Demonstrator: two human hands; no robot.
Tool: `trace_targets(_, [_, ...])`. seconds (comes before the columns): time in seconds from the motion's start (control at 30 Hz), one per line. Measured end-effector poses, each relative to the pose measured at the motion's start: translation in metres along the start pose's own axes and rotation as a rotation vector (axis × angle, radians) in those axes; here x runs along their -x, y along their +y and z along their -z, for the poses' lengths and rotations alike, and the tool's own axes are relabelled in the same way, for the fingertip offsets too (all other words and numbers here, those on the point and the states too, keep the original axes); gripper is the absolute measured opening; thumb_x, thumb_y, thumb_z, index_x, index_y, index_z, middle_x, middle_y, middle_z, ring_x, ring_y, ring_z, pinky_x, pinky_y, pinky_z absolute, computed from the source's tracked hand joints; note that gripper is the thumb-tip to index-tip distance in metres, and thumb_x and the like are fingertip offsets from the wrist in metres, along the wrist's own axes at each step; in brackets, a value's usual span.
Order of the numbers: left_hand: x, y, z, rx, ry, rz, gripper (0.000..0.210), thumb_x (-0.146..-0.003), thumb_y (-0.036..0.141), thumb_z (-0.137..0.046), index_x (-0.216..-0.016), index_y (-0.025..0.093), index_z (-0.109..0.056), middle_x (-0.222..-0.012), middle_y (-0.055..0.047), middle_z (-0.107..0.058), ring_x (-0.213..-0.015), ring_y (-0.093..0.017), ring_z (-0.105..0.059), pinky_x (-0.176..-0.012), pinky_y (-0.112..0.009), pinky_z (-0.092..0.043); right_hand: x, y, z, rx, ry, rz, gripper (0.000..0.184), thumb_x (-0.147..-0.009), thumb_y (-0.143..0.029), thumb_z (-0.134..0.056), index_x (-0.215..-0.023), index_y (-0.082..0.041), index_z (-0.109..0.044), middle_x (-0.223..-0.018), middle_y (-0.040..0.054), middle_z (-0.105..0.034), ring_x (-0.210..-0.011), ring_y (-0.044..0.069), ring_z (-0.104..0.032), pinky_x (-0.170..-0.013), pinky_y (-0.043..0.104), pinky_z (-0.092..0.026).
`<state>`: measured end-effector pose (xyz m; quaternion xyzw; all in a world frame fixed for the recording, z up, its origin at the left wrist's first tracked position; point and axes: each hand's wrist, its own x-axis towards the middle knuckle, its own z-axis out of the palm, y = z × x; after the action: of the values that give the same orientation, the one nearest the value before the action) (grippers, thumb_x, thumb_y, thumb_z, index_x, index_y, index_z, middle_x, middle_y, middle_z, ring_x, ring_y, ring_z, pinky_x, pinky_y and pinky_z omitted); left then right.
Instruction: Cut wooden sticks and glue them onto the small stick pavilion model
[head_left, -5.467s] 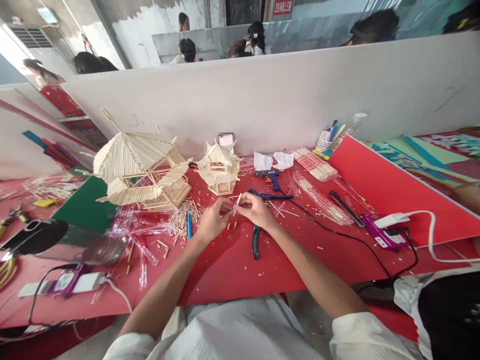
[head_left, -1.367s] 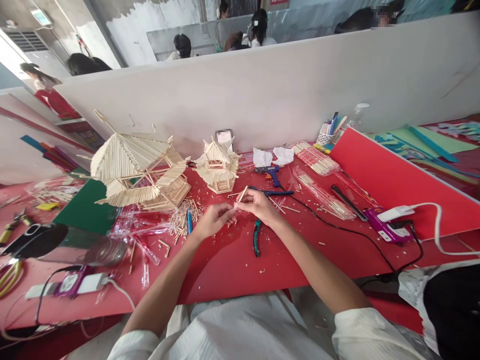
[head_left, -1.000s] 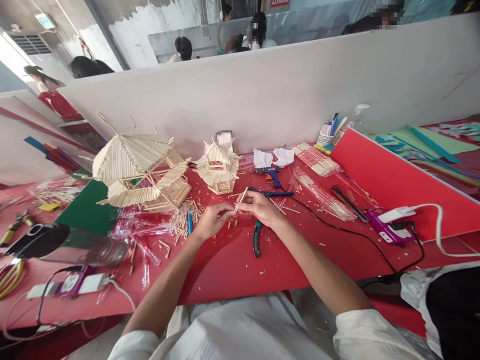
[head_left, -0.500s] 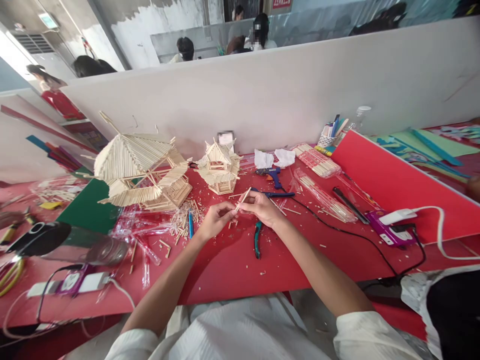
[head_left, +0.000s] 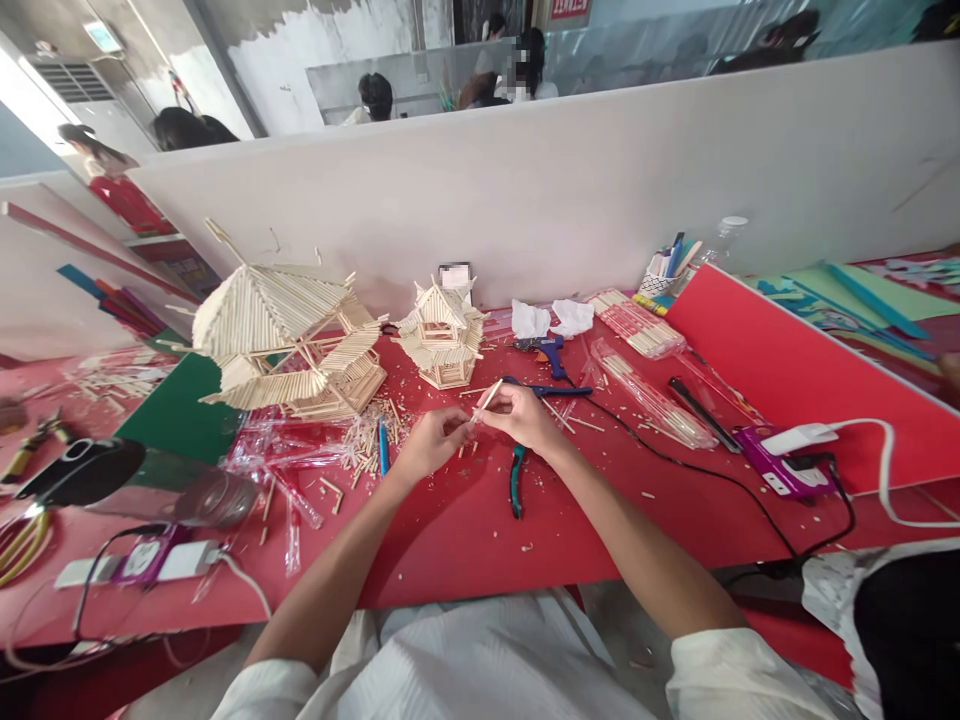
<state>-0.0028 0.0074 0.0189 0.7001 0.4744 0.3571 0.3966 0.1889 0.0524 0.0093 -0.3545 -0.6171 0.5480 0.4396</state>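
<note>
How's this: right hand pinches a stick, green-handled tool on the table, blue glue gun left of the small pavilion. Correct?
Wrong side: the head view shows the blue glue gun right of the small pavilion. The rest holds: right hand pinching a stick, green-handled tool on the table.

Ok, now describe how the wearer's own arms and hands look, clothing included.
Both hands, left and right, are ungloved, and no watch or bracelet shows at either wrist. The forearms are bare up to loose, creased off-white sleeves ending near the elbows, matching the shirt. Any rings are too small to tell.
</note>
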Motion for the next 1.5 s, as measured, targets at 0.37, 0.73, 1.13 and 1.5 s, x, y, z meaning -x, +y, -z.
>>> trace_targets(0.37, [-0.001,0.002,-0.001,0.169,-0.081,0.044,0.035,-0.089,0.049,-0.065,-0.081,0.015,-0.070,-0.073,-0.004,-0.071,-0.064,-0.016,-0.065,-0.064,-0.027,-0.052,0.000,-0.002,0.002,-0.059,-0.022,-0.039,0.029,-0.064,-0.035,-0.086,-0.081,-0.020,-0.067,-0.077,0.0016,-0.072,-0.073,0.018,-0.068,-0.071,0.031,-0.053])
trace_targets(0.73, [-0.001,0.002,0.002,0.230,-0.108,0.081,0.035,-0.085,0.048,-0.070,-0.084,0.013,-0.074,-0.072,-0.005,-0.072,-0.063,-0.014,-0.063,-0.064,-0.025,-0.052,0.003,-0.008,0.003,-0.111,-0.057,-0.099,0.033,-0.064,-0.036,-0.086,-0.084,-0.018,-0.067,-0.076,0.0000,-0.069,-0.072,0.016,-0.066,-0.070,0.029,-0.053])
trace_targets(1.13, [-0.003,0.005,-0.001,0.286,-0.014,0.141,0.036,-0.081,0.050,-0.072,-0.079,0.014,-0.073,-0.072,-0.005,-0.073,-0.066,-0.016,-0.066,-0.066,-0.027,-0.053,0.000,-0.002,0.004,-0.277,-0.086,-0.198,0.037,-0.071,-0.044,-0.082,-0.094,-0.019,-0.068,-0.085,0.0028,-0.074,-0.079,0.017,-0.071,-0.082,0.034,-0.058])
trace_targets(1.5, [-0.005,0.001,0.011,0.194,0.073,0.084,0.035,-0.082,0.050,-0.070,-0.079,0.015,-0.074,-0.072,-0.005,-0.072,-0.068,-0.017,-0.066,-0.069,-0.028,-0.052,0.012,-0.027,0.061,1.025,0.098,-0.064,0.040,-0.093,-0.041,-0.060,-0.125,-0.017,-0.059,-0.119,0.0172,-0.068,-0.111,0.031,-0.064,-0.096,0.044,-0.047])
